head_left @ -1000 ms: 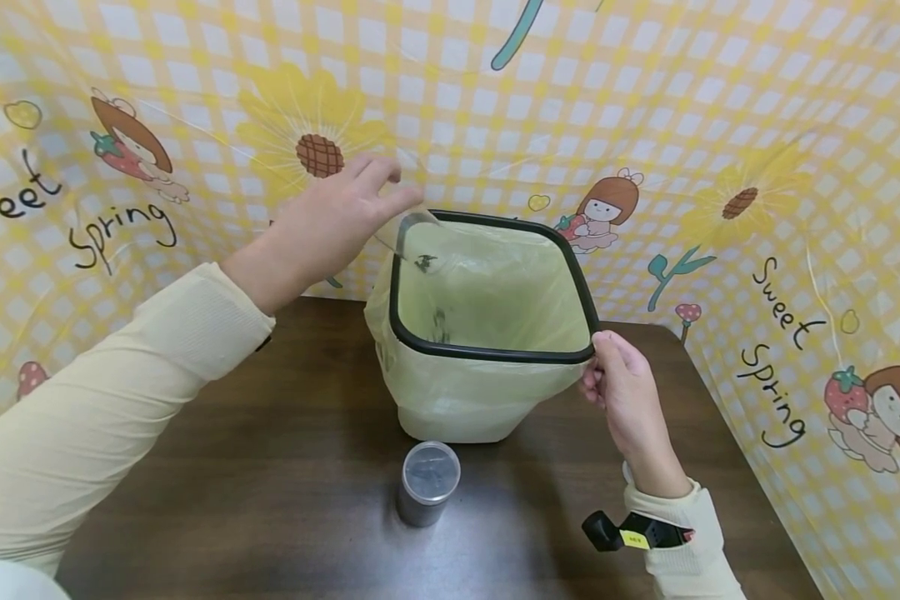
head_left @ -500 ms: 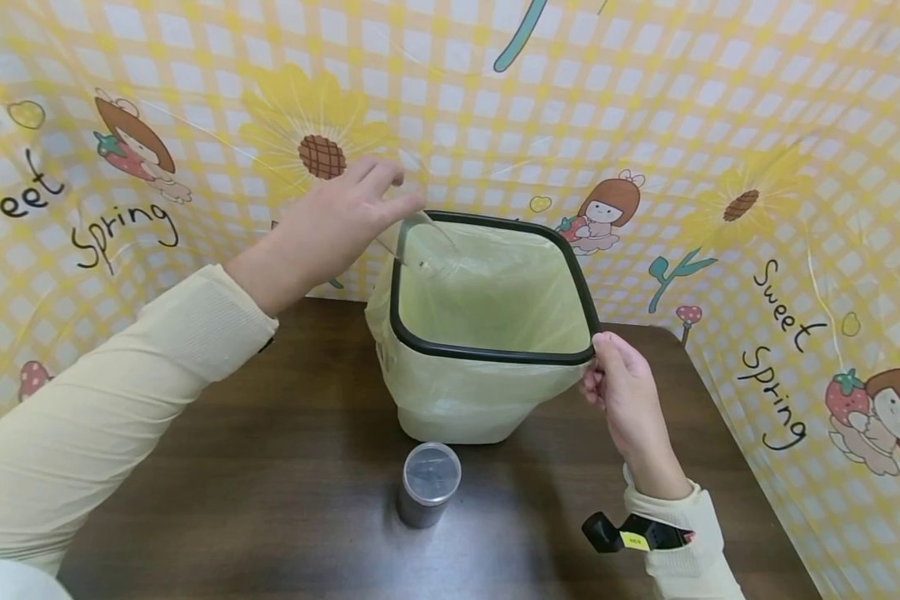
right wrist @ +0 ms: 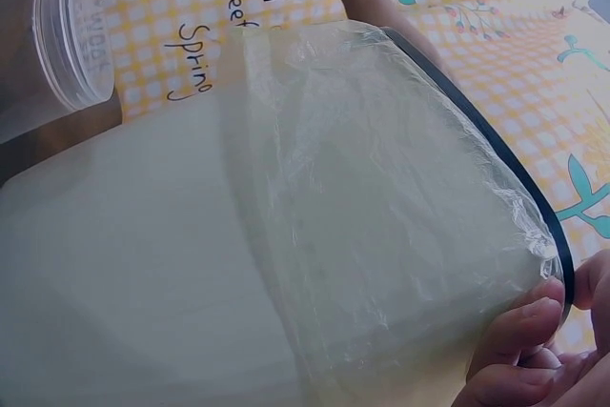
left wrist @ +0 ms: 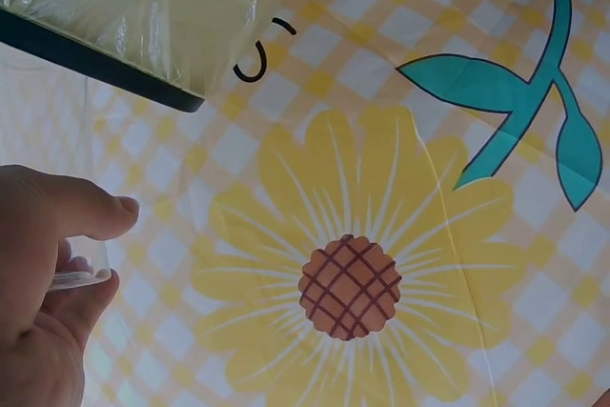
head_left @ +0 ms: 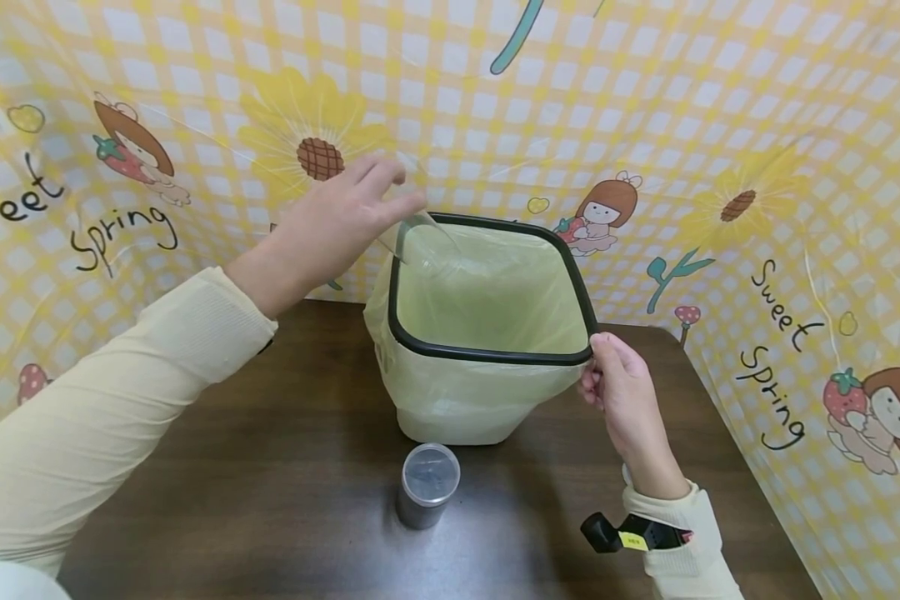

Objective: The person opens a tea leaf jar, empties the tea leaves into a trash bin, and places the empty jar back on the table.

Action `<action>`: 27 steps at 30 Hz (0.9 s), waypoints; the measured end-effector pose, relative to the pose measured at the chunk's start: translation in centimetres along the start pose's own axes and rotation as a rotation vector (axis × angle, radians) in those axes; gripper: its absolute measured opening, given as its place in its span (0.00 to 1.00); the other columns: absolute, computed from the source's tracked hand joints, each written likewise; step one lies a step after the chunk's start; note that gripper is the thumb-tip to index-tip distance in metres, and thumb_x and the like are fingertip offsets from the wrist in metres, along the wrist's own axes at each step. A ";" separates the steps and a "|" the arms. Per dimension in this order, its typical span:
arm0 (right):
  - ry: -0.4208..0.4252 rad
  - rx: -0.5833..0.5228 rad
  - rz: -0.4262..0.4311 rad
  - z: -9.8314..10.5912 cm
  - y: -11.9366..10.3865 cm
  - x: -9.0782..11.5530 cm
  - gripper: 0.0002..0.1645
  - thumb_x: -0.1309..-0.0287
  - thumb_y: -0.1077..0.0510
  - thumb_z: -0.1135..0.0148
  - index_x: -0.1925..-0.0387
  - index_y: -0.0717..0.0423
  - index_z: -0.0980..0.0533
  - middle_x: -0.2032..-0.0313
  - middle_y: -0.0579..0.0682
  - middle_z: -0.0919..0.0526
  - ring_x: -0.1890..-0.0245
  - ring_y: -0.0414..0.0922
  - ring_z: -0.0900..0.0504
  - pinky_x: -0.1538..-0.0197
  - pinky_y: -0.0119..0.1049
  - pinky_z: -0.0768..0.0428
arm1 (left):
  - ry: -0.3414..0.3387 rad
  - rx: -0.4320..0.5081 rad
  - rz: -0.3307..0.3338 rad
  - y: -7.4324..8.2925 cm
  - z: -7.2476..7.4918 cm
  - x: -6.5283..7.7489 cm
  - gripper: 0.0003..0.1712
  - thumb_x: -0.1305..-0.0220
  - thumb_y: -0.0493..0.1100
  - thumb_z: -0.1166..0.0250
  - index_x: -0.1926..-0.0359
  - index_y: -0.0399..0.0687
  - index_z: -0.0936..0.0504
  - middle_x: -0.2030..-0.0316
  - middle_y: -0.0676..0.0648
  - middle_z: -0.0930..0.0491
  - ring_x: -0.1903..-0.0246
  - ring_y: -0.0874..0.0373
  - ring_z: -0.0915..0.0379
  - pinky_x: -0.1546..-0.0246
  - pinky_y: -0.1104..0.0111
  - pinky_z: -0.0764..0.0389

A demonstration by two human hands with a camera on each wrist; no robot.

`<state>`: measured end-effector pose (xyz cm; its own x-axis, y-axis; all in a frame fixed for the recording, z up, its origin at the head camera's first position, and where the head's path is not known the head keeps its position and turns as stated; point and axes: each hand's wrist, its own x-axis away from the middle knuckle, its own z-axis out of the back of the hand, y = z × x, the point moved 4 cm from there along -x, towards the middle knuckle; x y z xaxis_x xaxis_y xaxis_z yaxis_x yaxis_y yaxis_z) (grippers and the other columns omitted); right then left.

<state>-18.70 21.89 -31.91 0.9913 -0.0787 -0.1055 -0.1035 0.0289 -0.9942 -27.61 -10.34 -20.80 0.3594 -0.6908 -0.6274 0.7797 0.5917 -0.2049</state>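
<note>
In the head view, my left hand (head_left: pixel 330 221) grips a clear plastic cup (head_left: pixel 433 250) from above, tilted mouth-down over the left side of a trash bin. The same cup (left wrist: pixel 43 126) shows in the left wrist view, its base between thumb and fingers. A pale yellow trash bag (head_left: pixel 450 387) lines the white bin (head_left: pixel 450 429) and hangs over its outside under a black rim (head_left: pixel 495 357). My right hand (head_left: pixel 624 383) pinches the rim at the near right corner. In the right wrist view, its fingers (right wrist: pixel 534 316) press the bag from outside.
A clear lidded jar (head_left: pixel 426 492) stands on the dark wooden table (head_left: pixel 285 492), just in front of the bin. A yellow checked cloth (head_left: pixel 465 108) with printed flowers rises behind and beside the table. Part of a white round object (head_left: pixel 11 581) shows at the bottom left.
Small dark bits seen in the cup and falling inside the bin one second ago are gone from view. The cup now looks see-through and empty. Both hands have stayed almost still.
</note>
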 end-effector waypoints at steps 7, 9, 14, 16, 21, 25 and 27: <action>0.005 0.008 0.003 0.1 0.0 0.0 0.22 0.22 0.55 0.54 0.77 0.56 0.34 0.83 0.46 0.31 0.83 0.39 0.33 0.78 0.28 0.34 | 0.006 0.009 0.010 -0.3 -0.1 0.1 0.30 0.39 0.13 0.49 0.43 0.40 0.22 0.50 0.33 0.28 0.45 0.38 0.31 0.70 0.51 0.17; 0.005 0.010 0.004 0.1 -0.1 0.0 0.23 0.22 0.55 0.54 0.77 0.56 0.34 0.83 0.46 0.31 0.83 0.40 0.33 0.78 0.28 0.34 | 0.010 0.008 0.010 -0.2 -0.1 0.1 0.30 0.39 0.13 0.50 0.43 0.41 0.22 0.51 0.33 0.27 0.46 0.38 0.31 0.73 0.52 0.18; 0.002 0.011 0.002 0.1 -0.1 0.0 0.23 0.22 0.54 0.54 0.77 0.56 0.34 0.83 0.46 0.31 0.83 0.40 0.33 0.78 0.29 0.34 | 0.019 0.001 0.010 -0.2 -0.2 0.1 0.31 0.40 0.13 0.51 0.44 0.42 0.21 0.52 0.34 0.26 0.48 0.40 0.30 0.79 0.54 0.20; 0.003 0.016 0.000 0.1 0.0 0.0 0.23 0.22 0.54 0.54 0.77 0.56 0.34 0.82 0.46 0.31 0.83 0.40 0.33 0.78 0.29 0.34 | 0.016 -0.001 0.013 -0.2 -0.2 0.1 0.31 0.39 0.13 0.50 0.44 0.41 0.21 0.52 0.34 0.26 0.49 0.39 0.30 0.80 0.55 0.21; 0.006 0.018 -0.003 0.1 0.1 0.0 0.23 0.22 0.54 0.54 0.77 0.56 0.34 0.82 0.46 0.31 0.83 0.40 0.33 0.78 0.29 0.33 | 0.004 -0.004 0.037 -0.3 -0.4 0.3 0.28 0.36 0.16 0.50 0.43 0.42 0.21 0.51 0.32 0.25 0.49 0.38 0.28 0.79 0.53 0.20; 0.001 0.020 -0.001 0.1 0.0 0.0 0.22 0.22 0.53 0.53 0.76 0.56 0.33 0.82 0.46 0.31 0.82 0.40 0.33 0.77 0.29 0.33 | 0.013 -0.008 0.055 -0.5 -0.6 0.3 0.26 0.36 0.18 0.49 0.44 0.40 0.21 0.51 0.31 0.24 0.50 0.36 0.27 0.70 0.50 0.18; -0.002 0.020 0.000 0.1 -0.1 0.0 0.22 0.22 0.53 0.53 0.76 0.56 0.33 0.82 0.46 0.30 0.82 0.40 0.33 0.77 0.30 0.33 | 0.010 -0.018 0.059 -0.6 -0.6 0.3 0.25 0.38 0.18 0.47 0.44 0.39 0.21 0.51 0.31 0.24 0.51 0.35 0.26 0.64 0.50 0.19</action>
<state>-18.73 21.96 -31.83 0.9914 -0.0767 -0.1057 -0.1021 0.0492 -0.9936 -28.29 -10.66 -21.36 0.3993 -0.6507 -0.6459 0.7481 0.6385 -0.1807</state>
